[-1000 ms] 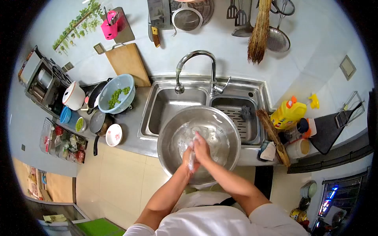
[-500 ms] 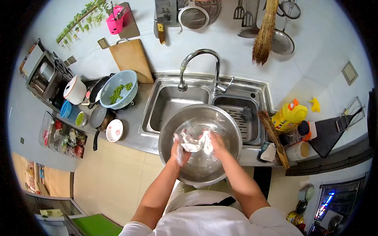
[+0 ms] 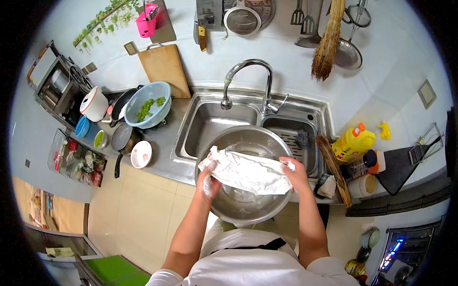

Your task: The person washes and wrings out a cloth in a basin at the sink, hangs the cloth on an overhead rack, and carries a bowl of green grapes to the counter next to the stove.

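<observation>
Holding white cloth spread by its ends, with left hand half-curled on it and right hand closed tighter; positioned above steel basin, presumably to catch drips. Seen beyond basin: faucet turned aside over sink, leaving access overhead.

a single view looked out from the person's head, facing forward and steeply down. the white shirt filled the bottom edge, nearest the lens, and the metal basin sat near, around the middle. farther off came the sink, then the wall across the top. the wide, round picture curved outward, its corners black.
</observation>
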The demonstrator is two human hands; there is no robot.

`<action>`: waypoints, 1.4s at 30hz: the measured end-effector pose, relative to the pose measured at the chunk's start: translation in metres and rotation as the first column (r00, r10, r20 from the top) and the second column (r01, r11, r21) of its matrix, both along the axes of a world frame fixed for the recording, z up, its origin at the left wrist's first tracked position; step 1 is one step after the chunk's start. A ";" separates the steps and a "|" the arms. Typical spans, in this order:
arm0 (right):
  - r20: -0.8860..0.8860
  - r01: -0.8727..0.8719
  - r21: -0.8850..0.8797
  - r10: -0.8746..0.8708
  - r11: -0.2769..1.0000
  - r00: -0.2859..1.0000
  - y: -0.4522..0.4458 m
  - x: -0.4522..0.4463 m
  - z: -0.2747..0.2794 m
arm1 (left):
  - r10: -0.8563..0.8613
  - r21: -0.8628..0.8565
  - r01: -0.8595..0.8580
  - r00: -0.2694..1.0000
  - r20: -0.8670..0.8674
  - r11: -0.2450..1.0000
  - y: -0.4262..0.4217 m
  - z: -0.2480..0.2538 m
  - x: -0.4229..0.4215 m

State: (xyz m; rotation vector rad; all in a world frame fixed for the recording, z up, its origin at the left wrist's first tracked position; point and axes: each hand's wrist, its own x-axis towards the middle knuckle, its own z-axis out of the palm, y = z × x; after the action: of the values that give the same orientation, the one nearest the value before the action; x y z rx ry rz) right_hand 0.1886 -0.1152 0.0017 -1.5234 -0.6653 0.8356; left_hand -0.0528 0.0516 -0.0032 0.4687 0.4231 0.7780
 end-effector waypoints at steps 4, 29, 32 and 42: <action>0.060 -0.019 -0.003 0.019 1.000 0.998 -0.005 0.003 -0.002 | 0.025 -0.070 -0.022 0.998 0.050 0.997 0.005 0.010 0.002; 0.593 -0.091 -0.765 0.752 0.638 0.287 0.068 -0.077 -0.057 | 0.674 -0.015 0.985 -0.127 -0.728 0.169 -0.027 -0.051 0.034; 0.538 -0.134 -0.782 0.767 0.609 0.350 0.070 -0.075 -0.070 | 0.652 -0.072 0.985 -0.156 -0.742 0.154 -0.024 -0.062 0.036; 0.184 -0.232 -0.933 0.920 0.274 0.347 0.076 -0.070 -0.081 | 0.527 -0.314 0.945 -0.312 -0.790 0.090 -0.015 -0.092 0.035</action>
State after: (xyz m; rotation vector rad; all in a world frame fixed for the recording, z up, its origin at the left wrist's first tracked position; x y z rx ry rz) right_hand 0.1191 -0.0396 -0.0798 -2.5468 -1.8892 1.2559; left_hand -0.0174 0.0364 -0.0955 2.5340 1.0798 -0.9403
